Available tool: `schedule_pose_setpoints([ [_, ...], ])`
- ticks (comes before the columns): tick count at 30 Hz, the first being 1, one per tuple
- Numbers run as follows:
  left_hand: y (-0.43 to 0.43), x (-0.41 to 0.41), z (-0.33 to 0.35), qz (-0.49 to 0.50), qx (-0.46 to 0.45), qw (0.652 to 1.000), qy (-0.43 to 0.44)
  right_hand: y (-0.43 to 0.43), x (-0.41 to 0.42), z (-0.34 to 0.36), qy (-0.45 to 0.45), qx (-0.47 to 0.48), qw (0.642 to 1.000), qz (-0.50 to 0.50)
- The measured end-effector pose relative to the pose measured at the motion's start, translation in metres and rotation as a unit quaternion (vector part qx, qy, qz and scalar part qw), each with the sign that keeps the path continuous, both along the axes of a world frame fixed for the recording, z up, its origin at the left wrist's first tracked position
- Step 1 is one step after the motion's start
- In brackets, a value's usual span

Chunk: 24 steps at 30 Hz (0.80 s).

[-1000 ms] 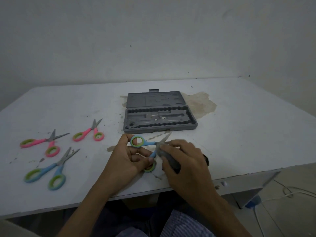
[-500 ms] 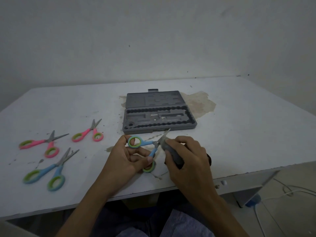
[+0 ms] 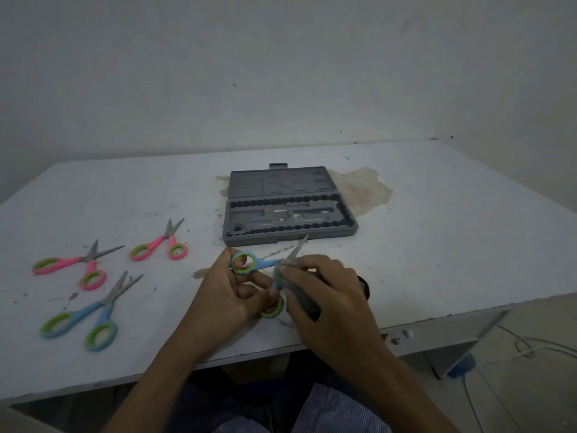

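The left hand [image 3: 229,290] is curled around the handles of the blue scissors [image 3: 265,264], holding them just above the near edge of the table [image 3: 437,245], with a fingertip showing through the upper green-lined ring. Their blades point toward one o'clock. The right hand [image 3: 331,295] is closed around the dark handle of a grey tool [image 3: 301,297], whose front end meets the scissors near the pivot; the contact itself is too blurred to make out. At twelve o'clock from the held pair, just beyond the blade tips, an open grey case [image 3: 290,214] lies flat on the table. Well apart at nine o'clock lie three more pairs: pink scissors [image 3: 75,262], a smaller pink pair [image 3: 157,245] and a second blue pair [image 3: 90,310], nearest the table edge.
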<state>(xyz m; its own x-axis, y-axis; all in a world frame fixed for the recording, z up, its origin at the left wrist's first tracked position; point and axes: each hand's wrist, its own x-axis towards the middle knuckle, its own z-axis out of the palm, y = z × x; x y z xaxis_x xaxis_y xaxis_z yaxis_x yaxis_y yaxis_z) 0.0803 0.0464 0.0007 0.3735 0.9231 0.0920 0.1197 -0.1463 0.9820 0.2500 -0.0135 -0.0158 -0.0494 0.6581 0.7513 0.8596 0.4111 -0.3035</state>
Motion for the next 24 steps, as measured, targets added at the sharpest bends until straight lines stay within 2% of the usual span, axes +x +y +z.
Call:
schedule_pose_setpoints([
  [4, 0.0, 0.0, 0.002, 0.001, -0.011, 1.0, 0.001, 0.007, 0.013, 0.009, 0.055, 0.018, 0.997, -0.055],
  [7, -0.001, 0.0, 0.002, -0.004, -0.009, 1.0, 0.003, 0.004, 0.008, 0.004, -0.017, -0.012, 0.999, 0.025],
  [11, -0.002, 0.001, 0.004, 0.003, -0.012, 1.0, 0.007, 0.009, 0.022, 0.011, 0.026, 0.002, 0.999, -0.02],
  [13, -0.001, 0.001, 0.004, -0.008, -0.01, 1.0, 0.012, 0.008, 0.021, 0.014, -0.009, -0.016, 1.0, 0.002],
  [15, -0.001, 0.0, 0.005, -0.018, -0.001, 0.999, 0.029, 0.008, 0.023, 0.016, -0.044, -0.027, 0.998, 0.023],
  [20, 0.0, -0.003, 0.022, -0.034, 0.036, 0.993, 0.103, 0.009, 0.04, 0.042, -0.02, -0.016, 0.996, 0.08],
  [24, 0.001, -0.001, 0.037, -0.056, 0.062, 0.982, 0.168, 0.011, 0.033, 0.047, -0.082, -0.067, 0.989, 0.098],
])
